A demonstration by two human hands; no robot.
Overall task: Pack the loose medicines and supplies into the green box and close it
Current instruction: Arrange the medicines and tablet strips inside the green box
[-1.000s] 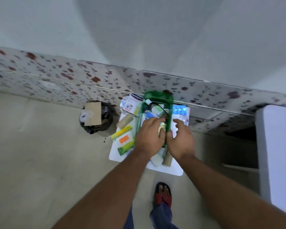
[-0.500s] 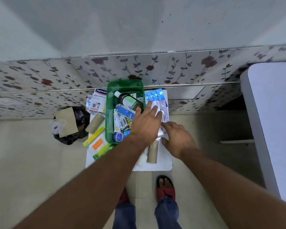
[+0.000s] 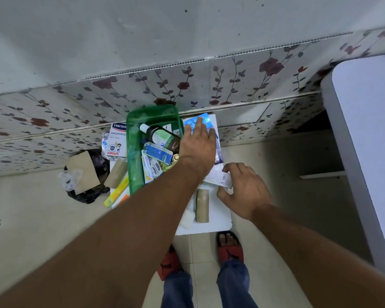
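Change since earlier frame: left hand [image 3: 198, 145] has left the box interior and now lies flat, fingers spread, over the blue blister strip [image 3: 203, 120] just right of the box; right hand [image 3: 245, 192] has closed on a white carton [image 3: 218, 177].
Left grip: wide, palm down, holding nothing that can be confirmed.
Right grip: narrow, pinching the carton's end.
Green box [image 3: 133, 165]: open, on the white board [image 3: 218, 221] against the wall; no lid identified.
Box contents: dark bottle [image 3: 165, 137], blue tube [image 3: 158, 152], assorted packets.
Loose outside: plaster pack [image 3: 117, 138] and bandage roll [image 3: 116, 173] left of box; second roll [image 3: 202, 205] right.
Risk: strips probably slip from a flat palm; the bottle lying across may block closing.
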